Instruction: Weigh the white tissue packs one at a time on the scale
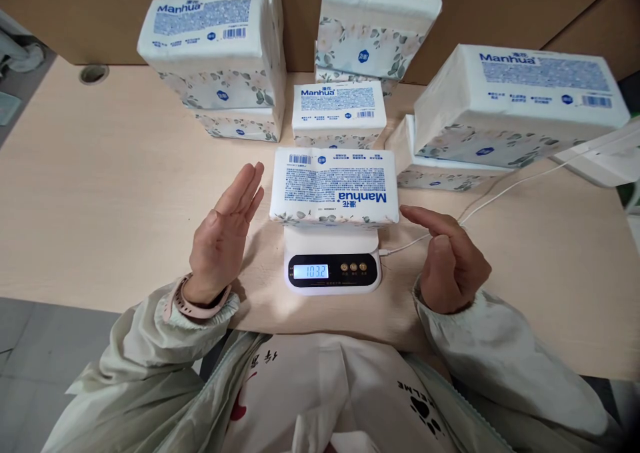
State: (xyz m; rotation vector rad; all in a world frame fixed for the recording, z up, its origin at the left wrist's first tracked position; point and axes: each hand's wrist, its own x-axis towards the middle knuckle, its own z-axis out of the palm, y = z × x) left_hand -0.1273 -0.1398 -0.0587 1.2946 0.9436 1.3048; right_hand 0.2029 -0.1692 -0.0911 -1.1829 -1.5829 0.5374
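Note:
A pack of tissues (334, 183) marked "Manhua" rests on a white digital scale (333, 266), its printing upside down to me. The scale's lit display seems to read 103.2. My left hand (225, 233) is held upright just left of the pack, fingers stretched out and apart from it. On the other side my right hand (450, 256) has its index finger extended toward the pack's right edge, close to it, with the other fingers curled. Neither hand holds anything that I can see.
Stacked tissue packs stand at the back left (215, 53), back middle (375, 33) and right (515, 106). One more pack (340, 110) lies right behind the scale. A white cable (505, 193) runs from the scale across the wooden table (100, 206). A brown panel (100, 13) closes the back.

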